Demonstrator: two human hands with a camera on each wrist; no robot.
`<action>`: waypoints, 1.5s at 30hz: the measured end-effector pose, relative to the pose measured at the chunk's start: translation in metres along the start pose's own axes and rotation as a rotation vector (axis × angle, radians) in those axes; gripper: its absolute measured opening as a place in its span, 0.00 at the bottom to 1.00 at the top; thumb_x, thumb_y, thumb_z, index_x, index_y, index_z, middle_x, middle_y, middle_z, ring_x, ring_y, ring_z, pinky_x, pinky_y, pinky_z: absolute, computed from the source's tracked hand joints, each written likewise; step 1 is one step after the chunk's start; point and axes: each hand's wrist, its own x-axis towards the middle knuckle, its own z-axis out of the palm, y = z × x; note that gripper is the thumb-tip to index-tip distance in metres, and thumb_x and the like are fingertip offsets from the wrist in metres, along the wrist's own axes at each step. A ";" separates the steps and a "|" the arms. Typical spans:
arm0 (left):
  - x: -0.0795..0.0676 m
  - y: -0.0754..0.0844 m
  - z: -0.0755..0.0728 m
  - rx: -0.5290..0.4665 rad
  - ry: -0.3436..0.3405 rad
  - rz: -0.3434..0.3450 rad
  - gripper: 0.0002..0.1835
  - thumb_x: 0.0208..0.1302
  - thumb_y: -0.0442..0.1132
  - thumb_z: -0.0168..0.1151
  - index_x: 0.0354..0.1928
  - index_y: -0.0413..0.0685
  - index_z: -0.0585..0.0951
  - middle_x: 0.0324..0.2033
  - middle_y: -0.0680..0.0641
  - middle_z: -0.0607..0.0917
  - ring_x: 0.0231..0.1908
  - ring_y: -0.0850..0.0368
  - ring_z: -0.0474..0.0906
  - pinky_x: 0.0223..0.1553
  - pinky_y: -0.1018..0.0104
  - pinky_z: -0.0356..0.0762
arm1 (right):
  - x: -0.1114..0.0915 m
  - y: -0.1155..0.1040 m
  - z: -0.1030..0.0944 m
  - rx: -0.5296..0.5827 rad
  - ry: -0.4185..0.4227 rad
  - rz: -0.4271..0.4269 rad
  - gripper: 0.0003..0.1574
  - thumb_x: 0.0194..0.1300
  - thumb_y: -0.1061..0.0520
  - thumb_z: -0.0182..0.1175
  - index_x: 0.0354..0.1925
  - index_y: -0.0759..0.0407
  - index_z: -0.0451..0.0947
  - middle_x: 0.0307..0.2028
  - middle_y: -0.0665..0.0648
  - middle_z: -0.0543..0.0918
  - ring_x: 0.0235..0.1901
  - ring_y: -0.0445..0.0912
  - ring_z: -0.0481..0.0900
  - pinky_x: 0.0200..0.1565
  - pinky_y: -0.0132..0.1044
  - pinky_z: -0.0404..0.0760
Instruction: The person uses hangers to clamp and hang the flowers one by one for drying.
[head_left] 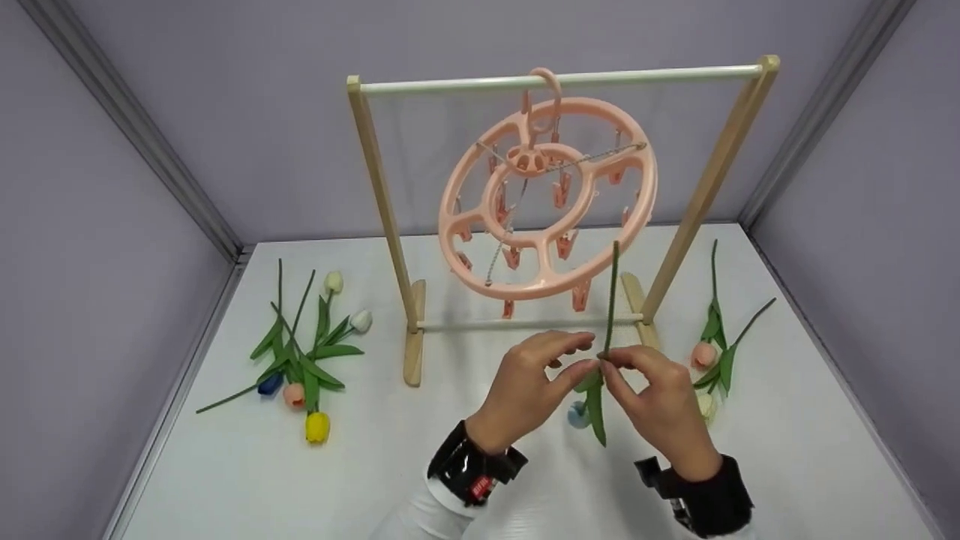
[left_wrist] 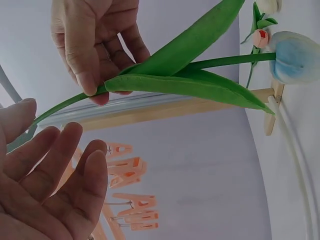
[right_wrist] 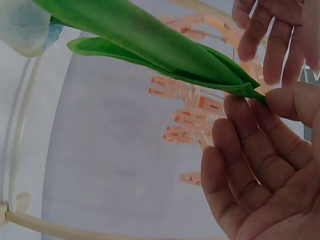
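My right hand [head_left: 664, 405] pinches the green stem of an artificial tulip [head_left: 595, 412] between thumb and fingertips, just where the leaves begin. The tulip is upside down: its bare stem points up and its pale blue and white bloom [left_wrist: 295, 57] hangs lowest. Beside the stem, my left hand [head_left: 529, 382] has its fingers loosely spread, the thumb tip close to the right fingertips. In the left wrist view a gap shows between the left thumb and fingers, near the stem. Behind the hands, a pink round clip hanger [head_left: 544, 289] hangs tilted, with several pink clips [right_wrist: 180, 120] below it.
A wooden stand [head_left: 382, 187] with a white top rail [head_left: 450, 85] carries the hanger by its hook. On the white table at left lie several tulips, including a yellow one [head_left: 317, 427] and a dark blue one [head_left: 270, 383]. A peach tulip [head_left: 703, 355] and a cream tulip [head_left: 706, 407] lie at right.
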 end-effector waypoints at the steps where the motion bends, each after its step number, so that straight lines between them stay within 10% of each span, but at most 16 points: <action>1: -0.001 -0.001 -0.001 0.000 0.005 -0.005 0.17 0.70 0.45 0.62 0.54 0.44 0.84 0.45 0.50 0.86 0.44 0.61 0.80 0.40 0.69 0.78 | 0.000 -0.002 0.003 0.007 -0.012 -0.010 0.14 0.58 0.71 0.69 0.41 0.57 0.85 0.37 0.49 0.86 0.37 0.43 0.83 0.44 0.25 0.75; 29: 0.003 0.003 -0.010 0.005 0.038 -0.056 0.08 0.67 0.42 0.66 0.42 0.45 0.87 0.35 0.53 0.87 0.35 0.68 0.81 0.36 0.68 0.80 | -0.006 -0.010 0.024 0.097 -0.012 -0.055 0.20 0.56 0.71 0.71 0.44 0.54 0.85 0.38 0.48 0.85 0.40 0.43 0.82 0.46 0.28 0.75; 39: 0.011 0.006 -0.021 0.047 0.035 -0.057 0.08 0.66 0.42 0.67 0.41 0.46 0.88 0.33 0.54 0.87 0.35 0.69 0.80 0.35 0.72 0.78 | 0.058 0.036 -0.028 0.067 0.153 -0.009 0.14 0.58 0.72 0.68 0.44 0.64 0.86 0.37 0.58 0.87 0.36 0.38 0.81 0.43 0.23 0.76; 45: 0.014 0.009 -0.028 0.048 0.034 -0.071 0.07 0.67 0.41 0.67 0.41 0.47 0.88 0.33 0.54 0.87 0.35 0.68 0.80 0.34 0.69 0.79 | 0.111 0.076 -0.058 0.082 -0.101 0.135 0.29 0.67 0.64 0.64 0.65 0.63 0.73 0.56 0.63 0.80 0.48 0.36 0.74 0.45 0.22 0.73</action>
